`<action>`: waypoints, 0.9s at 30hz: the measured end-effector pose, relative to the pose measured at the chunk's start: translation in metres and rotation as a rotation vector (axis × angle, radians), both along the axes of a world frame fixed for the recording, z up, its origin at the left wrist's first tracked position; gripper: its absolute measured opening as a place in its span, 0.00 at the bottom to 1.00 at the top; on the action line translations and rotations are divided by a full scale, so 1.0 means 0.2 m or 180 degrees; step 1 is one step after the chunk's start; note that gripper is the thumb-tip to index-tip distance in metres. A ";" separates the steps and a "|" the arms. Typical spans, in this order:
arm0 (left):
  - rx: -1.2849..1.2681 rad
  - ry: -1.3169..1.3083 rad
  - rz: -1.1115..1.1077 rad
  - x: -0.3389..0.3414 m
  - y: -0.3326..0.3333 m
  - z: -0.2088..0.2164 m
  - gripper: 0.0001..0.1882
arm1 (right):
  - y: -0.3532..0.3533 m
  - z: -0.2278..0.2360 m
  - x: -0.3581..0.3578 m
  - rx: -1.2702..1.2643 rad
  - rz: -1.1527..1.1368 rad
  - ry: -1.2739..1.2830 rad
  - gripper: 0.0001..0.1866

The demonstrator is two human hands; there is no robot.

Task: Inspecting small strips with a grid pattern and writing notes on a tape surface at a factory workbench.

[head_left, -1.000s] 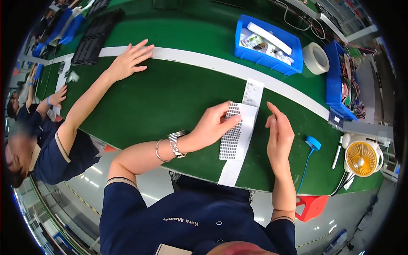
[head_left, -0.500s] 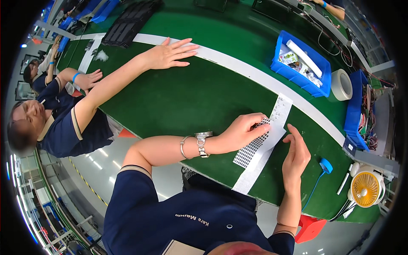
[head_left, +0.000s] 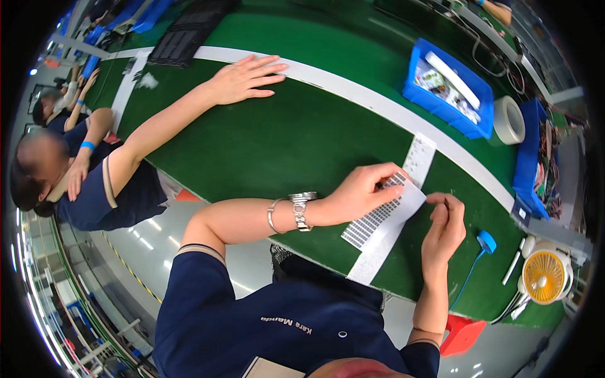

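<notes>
My left hand (head_left: 362, 195), with a watch and a bangle at its wrist, pinches a white sheet of small dark stickers (head_left: 373, 223) between thumb and fingers. The sheet tilts over a white tape strip (head_left: 418, 157) on the green table, and its right part is bent up, showing plain white. Close to the sheet's right corner is my right hand (head_left: 443, 230), its fingers curled and the thumb drawn in. Whatever lies between those fingertips is too small to make out.
A blue bin (head_left: 450, 88) of small parts and a tape roll (head_left: 508, 121) stand far right, with another blue bin (head_left: 532, 160) of wires beyond. A small fan (head_left: 543, 277) and a blue wrist-strap cord (head_left: 485, 242) lie right. At left, a co-worker's arm (head_left: 183, 113) rests across the table.
My right hand's fingers have curled in from a more spread pose and come nearer the sheet's corner. The sheet has bent up slightly. The co-worker's other hand has moved from the table toward their shoulder.
</notes>
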State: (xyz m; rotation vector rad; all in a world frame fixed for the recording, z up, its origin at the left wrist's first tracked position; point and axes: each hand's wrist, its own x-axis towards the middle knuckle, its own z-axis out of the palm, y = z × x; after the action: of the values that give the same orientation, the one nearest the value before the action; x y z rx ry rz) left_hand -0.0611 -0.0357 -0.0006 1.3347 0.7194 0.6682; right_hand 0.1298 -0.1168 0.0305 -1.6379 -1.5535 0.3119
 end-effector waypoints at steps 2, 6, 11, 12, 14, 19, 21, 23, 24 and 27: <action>0.0075 0.0069 0.0006 -0.01 0.00 -0.01 0.09 | 0.04 0.05 -0.01 0.0287 0.0105 -0.0256 0.07; -0.0299 -0.0091 -0.0089 -0.02 0.00 0.00 0.07 | 0.02 0.07 0.00 0.0223 0.0251 -0.0193 0.07; -0.0039 -0.0167 0.0064 0.00 0.00 0.02 0.07 | -0.01 0.07 -0.02 0.0256 0.0609 -0.0369 0.06; -0.0043 -0.0106 0.0001 0.00 0.00 0.02 0.08 | -0.02 0.08 -0.03 0.0206 0.0658 -0.0361 0.06; -0.0037 0.0042 -0.0104 -0.01 0.00 0.01 0.09 | -0.03 0.06 -0.05 0.0135 0.0689 -0.0354 0.05; -0.0262 0.0032 -0.0113 0.00 -0.01 0.01 0.08 | -0.01 0.02 -0.07 0.0051 0.0600 -0.0499 0.04; -0.0311 0.0021 -0.0160 -0.01 -0.01 0.01 0.08 | -0.01 0.01 -0.08 -0.0012 0.0565 -0.0441 0.03; -0.0417 -0.0070 -0.0203 -0.02 -0.01 0.02 0.07 | -0.01 0.02 -0.08 -0.0128 0.0542 -0.0400 0.03; -0.0470 -0.0116 -0.0224 -0.02 -0.01 0.02 0.07 | -0.01 0.02 -0.08 -0.0216 0.0526 -0.0391 0.03; -0.0718 -0.0211 -0.0329 -0.01 -0.01 0.04 0.07 | -0.03 0.03 -0.07 -0.0355 0.0466 -0.0341 0.03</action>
State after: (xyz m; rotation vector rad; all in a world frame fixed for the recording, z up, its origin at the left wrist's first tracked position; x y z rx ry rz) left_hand -0.0637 -0.0387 0.0070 1.1294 0.6477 0.5296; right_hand 0.1151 -0.1219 0.0358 -1.6521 -1.7693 0.4008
